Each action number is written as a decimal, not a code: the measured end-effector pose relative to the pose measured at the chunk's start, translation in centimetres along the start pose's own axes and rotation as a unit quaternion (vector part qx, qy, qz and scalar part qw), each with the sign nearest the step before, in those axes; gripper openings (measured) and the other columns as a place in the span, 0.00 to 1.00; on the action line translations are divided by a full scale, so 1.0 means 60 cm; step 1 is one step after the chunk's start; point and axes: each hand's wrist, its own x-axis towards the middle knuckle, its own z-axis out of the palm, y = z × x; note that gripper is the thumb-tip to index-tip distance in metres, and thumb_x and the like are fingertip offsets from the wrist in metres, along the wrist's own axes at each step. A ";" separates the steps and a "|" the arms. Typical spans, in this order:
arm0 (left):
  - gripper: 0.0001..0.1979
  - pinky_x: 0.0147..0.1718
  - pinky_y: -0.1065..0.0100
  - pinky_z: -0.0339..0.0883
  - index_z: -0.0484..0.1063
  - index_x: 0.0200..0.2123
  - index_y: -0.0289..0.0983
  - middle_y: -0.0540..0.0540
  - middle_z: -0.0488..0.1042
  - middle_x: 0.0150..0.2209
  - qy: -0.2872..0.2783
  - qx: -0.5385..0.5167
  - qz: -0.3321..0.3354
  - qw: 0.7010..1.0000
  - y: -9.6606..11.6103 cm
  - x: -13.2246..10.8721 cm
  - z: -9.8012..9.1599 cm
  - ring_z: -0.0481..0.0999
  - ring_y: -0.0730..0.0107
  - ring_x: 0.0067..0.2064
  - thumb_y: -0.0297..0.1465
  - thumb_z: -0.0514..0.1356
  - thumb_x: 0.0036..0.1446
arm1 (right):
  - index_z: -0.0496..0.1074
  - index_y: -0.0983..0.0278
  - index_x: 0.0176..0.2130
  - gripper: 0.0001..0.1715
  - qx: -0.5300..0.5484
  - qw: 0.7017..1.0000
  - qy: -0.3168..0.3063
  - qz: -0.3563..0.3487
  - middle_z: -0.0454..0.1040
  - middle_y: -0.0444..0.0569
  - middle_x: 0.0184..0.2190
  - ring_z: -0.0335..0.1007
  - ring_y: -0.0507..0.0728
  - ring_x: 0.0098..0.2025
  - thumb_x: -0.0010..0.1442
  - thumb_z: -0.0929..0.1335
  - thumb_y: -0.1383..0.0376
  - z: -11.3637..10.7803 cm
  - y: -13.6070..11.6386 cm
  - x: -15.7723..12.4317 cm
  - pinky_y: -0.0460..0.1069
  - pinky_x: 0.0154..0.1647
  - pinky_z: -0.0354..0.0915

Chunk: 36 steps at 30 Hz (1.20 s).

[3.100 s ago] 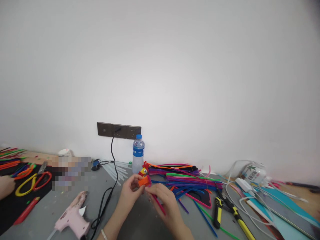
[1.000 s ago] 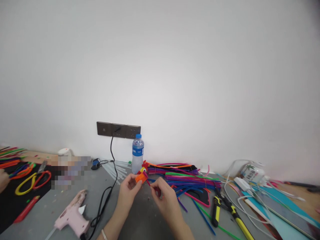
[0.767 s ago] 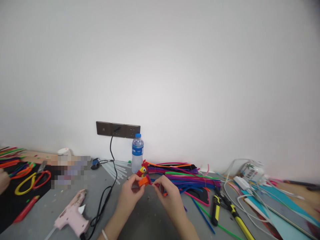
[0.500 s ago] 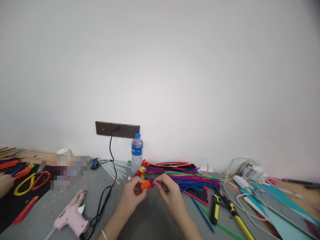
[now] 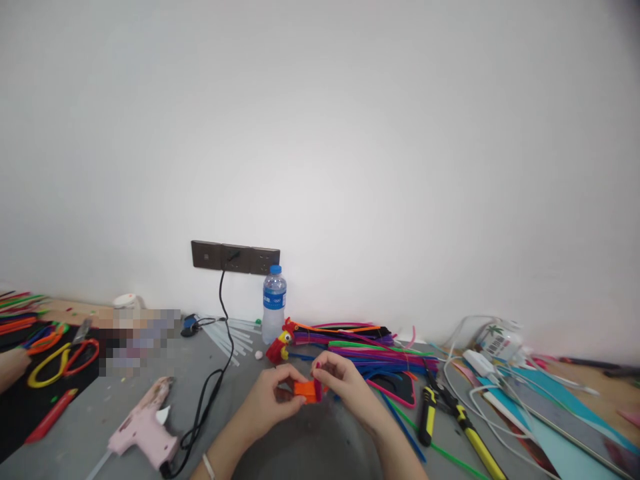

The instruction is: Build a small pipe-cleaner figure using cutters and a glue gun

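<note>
My left hand [image 5: 273, 399] pinches a small orange fuzzy piece [image 5: 306, 391] with a magenta band at its right end, probably made of pipe cleaner. At that magenta end, the fingers of my right hand [image 5: 343, 385] are closed, thumb against forefinger; a dark pink bit shows at the fingertips. Just beyond my hands stands a small red and yellow rooster figure [image 5: 280, 343] with a round eye. Bundles of coloured pipe cleaners [image 5: 373, 347] lie behind my right hand.
A pink glue gun [image 5: 145, 427] lies at left, its black cord [image 5: 213, 393] running to the wall socket [image 5: 235, 258]. A water bottle [image 5: 274, 307] stands behind. Yellow-handled pliers [image 5: 465, 427], white cables and paper are at right. Another person's hand [image 5: 13, 367] is near scissors [image 5: 50, 370].
Both hands have shifted slightly right with the orange piece, which now lies more level. My right fingers have moved up over its magenta end. The rooster figure is more fully visible.
</note>
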 end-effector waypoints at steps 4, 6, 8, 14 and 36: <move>0.08 0.31 0.71 0.69 0.76 0.34 0.34 0.46 0.76 0.31 -0.023 -0.058 -0.013 0.998 -0.004 -0.001 0.001 0.74 0.67 0.33 0.30 0.66 0.49 | 0.69 0.64 0.29 0.16 0.108 0.992 -0.037 0.054 0.69 0.42 0.25 0.64 0.51 0.27 0.50 0.74 0.56 -0.001 -0.001 -0.005 0.44 0.29 0.58; 0.09 0.30 0.72 0.67 0.76 0.34 0.34 0.47 0.75 0.31 -0.028 -0.097 -0.015 0.995 -0.007 -0.001 0.001 0.73 0.70 0.31 0.31 0.67 0.49 | 0.69 0.64 0.29 0.15 0.159 0.983 -0.051 0.083 0.69 0.42 0.26 0.64 0.51 0.27 0.51 0.74 0.57 0.000 -0.002 -0.006 0.44 0.29 0.58; 0.10 0.30 0.73 0.67 0.76 0.34 0.34 0.48 0.75 0.30 -0.032 -0.136 -0.011 0.990 -0.010 -0.001 0.001 0.72 0.71 0.31 0.33 0.68 0.48 | 0.69 0.64 0.28 0.15 0.191 0.975 -0.058 0.100 0.69 0.43 0.26 0.63 0.51 0.27 0.51 0.74 0.57 0.001 -0.003 -0.006 0.44 0.28 0.58; 0.13 0.33 0.73 0.66 0.77 0.34 0.34 0.48 0.75 0.30 -0.033 -0.206 -0.002 0.978 -0.009 0.001 0.003 0.73 0.71 0.32 0.34 0.70 0.46 | 0.71 0.64 0.28 0.14 0.251 0.960 -0.075 0.102 0.70 0.45 0.30 0.63 0.51 0.28 0.51 0.74 0.58 0.005 -0.009 -0.008 0.44 0.29 0.60; 0.15 0.28 0.73 0.69 0.72 0.28 0.35 0.50 0.77 0.27 0.199 -0.298 -0.004 0.934 -0.017 0.018 0.023 0.74 0.73 0.27 0.37 0.72 0.42 | 0.77 0.64 0.27 0.20 0.175 0.972 0.151 -0.042 0.75 0.46 0.23 0.70 0.54 0.24 0.45 0.76 0.50 0.077 0.048 0.028 0.48 0.27 0.68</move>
